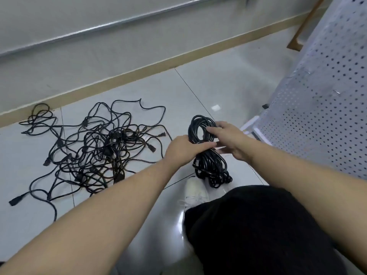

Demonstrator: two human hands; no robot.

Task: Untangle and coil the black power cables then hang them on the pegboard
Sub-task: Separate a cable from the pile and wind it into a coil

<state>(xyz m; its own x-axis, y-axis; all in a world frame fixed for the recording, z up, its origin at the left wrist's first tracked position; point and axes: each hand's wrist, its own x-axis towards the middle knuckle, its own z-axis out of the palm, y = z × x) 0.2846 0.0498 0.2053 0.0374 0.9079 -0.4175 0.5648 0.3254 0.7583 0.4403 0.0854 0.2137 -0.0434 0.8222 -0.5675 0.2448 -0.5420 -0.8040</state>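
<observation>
Left hand wrapped round the middle of a long bundle of coiled black rubber power cable, fingers curled over the waist of it and squeezing the loops together. Right hand on the other side of the same bundle, fingers mostly straight, fingertips resting on the top loop, thumb lying along the pinched middle. Bundle held just above the shiny pale grey floor tiles, one loop sticking up past the hands and the other hanging down toward a white shoe. Hard to tell whether the bottom loop touches the floor.

To the left, well apart from the bundle, a big messy tangle of loose black power cables spread flat on the tiles, with black plugs poking out at the edges, one plug lying at the far lower left. A smaller knot of black cable near the tan skirting strip along the grey wall.

On the right, a tall white metal pegboard full of small round holes, standing close beside the right hand. Two tiny metal hooks on its face. Black trouser leg at the bottom.

No writing, labels or brand marks clear enough to read on anything.
</observation>
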